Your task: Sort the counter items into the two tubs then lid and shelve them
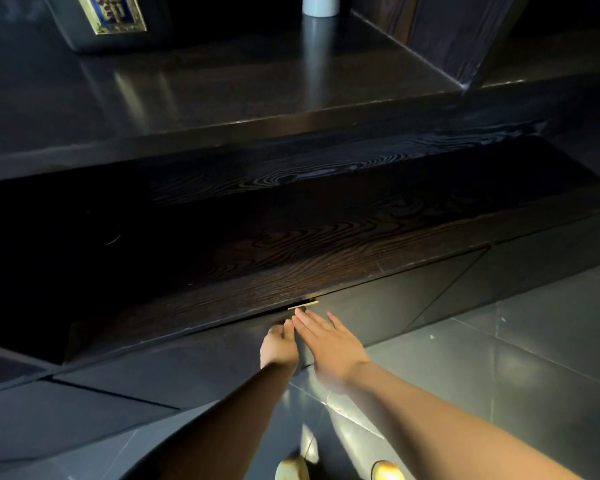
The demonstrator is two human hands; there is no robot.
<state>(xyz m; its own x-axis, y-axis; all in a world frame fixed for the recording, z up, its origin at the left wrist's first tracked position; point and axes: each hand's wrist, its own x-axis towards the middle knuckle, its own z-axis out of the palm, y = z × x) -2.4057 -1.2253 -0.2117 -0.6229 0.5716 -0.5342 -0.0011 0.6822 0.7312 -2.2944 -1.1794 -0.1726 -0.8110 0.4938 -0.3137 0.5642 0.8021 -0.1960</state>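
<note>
The shelf [291, 237], dark grained wood, is lying low under the counter [222, 98]. The right hand [329, 344] is spreading flat against the grey panel [378, 306] below it; the left hand [278, 344] is curling beside it, its grip hidden.

a white cylinder [320, 5] stands at the back of the dark glossy counter [222, 95], a box with a gold-framed label [113, 13] to its left, grey floor tiles [534, 344] below.

Two bare forearms without sleeves, watch or bracelet end in the left hand [278, 344] and the right hand [329, 344]; no rings show on the fingers. Well behind the fingertips, at the lower edge, appear two pale yellowish rounded shoe toes [340, 471].
</note>
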